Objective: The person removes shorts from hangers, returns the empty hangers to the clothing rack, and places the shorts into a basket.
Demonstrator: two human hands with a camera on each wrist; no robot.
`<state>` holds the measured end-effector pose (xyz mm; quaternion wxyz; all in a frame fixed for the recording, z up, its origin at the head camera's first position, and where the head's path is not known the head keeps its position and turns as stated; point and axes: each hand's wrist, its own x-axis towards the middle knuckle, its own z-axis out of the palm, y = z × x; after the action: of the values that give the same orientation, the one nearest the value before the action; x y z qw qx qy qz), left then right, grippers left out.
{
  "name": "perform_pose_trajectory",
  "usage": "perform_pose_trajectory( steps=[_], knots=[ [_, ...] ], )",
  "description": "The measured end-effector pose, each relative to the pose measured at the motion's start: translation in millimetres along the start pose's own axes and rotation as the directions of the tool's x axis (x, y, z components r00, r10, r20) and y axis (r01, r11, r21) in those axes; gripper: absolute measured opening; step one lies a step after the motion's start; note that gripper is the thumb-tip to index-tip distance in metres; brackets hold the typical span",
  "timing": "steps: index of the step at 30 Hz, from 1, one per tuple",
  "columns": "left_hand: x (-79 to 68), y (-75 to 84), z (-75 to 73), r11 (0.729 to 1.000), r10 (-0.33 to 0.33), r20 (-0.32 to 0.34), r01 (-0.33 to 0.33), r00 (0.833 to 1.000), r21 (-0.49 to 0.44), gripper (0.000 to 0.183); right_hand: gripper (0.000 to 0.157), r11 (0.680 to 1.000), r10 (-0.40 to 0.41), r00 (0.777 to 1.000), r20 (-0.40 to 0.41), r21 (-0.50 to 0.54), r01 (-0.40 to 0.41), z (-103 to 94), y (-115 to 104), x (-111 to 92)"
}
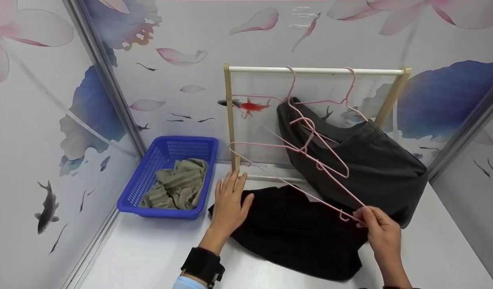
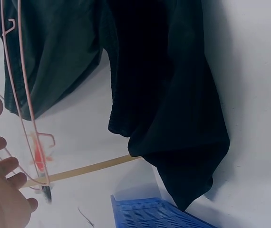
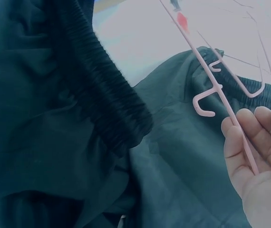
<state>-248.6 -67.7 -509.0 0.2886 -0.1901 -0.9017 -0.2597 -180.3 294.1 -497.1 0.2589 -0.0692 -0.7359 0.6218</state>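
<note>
- Pink hanger [image 1: 303, 150], one, thin: in front of the rack [image 1: 254, 69], off its rod, tilted above the black garment.
- Right hand [image 1: 383, 228]: yours, in front of the rack toward its right end; fingertips and thumb pinched on one lower corner of that hanger.
- Left hand [image 1: 230, 202]: yours, in front of the rack's left post; fingers straight, thumb apart, nothing gripped. Contact with the cloth: cannot tell.
- Black garment [image 1: 302, 237], elastic waistband: flat on the worktop [image 1: 121, 257] before the rack, waistband toward it, no hanger inside.
- Dark grey garment [image 1: 375, 168]: hung at the rack's right half.
- Bare hanger [image 1: 291, 86]: on the rack's rod, left of the grey garment's hanger [image 1: 345, 100].
- Blue basket [image 1: 166, 212]: left of the rack, a crumpled olive garment [image 1: 178, 184] within.
- Step, as judged: you are readying the hanger for the black garment.
- Next move, as judged: your left hand should lift the waistband open; your right should steer the hanger's end inside without its small hooks snagging.
</note>
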Motion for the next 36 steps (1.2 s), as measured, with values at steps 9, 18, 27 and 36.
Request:
perform_pose_trajectory(
  steps=[9,18,27,36],
  knots=[
    [-3.3,-0.7,1.7,1.000,0.011,-0.001,-0.011,1.000,0.017,0.055,0.023,0.997,-0.022,1.000,-0.020,0.079,0.023,6.4,-15.1,6.8],
    [-5.3,-1.1,1.7,1.000,0.003,0.018,-0.003,1.000,0.016,0.055,0.026,0.997,-0.004,1.000,-0.019,0.073,0.005,5.8,-27.1,13.9],
    [-5.7,-1.9,1.8,1.000,-0.005,0.030,0.004,1.000,0.020,0.053,0.027,0.998,-0.054,0.998,-0.031,0.015,0.055,-0.4,-33.8,20.0],
    [-7.2,-3.3,3.4,1.000,-0.003,0.029,0.002,1.000,0.027,0.053,0.028,0.997,-0.062,0.997,-0.055,0.051,0.064,-4.4,-40.3,24.3]
  ],
)
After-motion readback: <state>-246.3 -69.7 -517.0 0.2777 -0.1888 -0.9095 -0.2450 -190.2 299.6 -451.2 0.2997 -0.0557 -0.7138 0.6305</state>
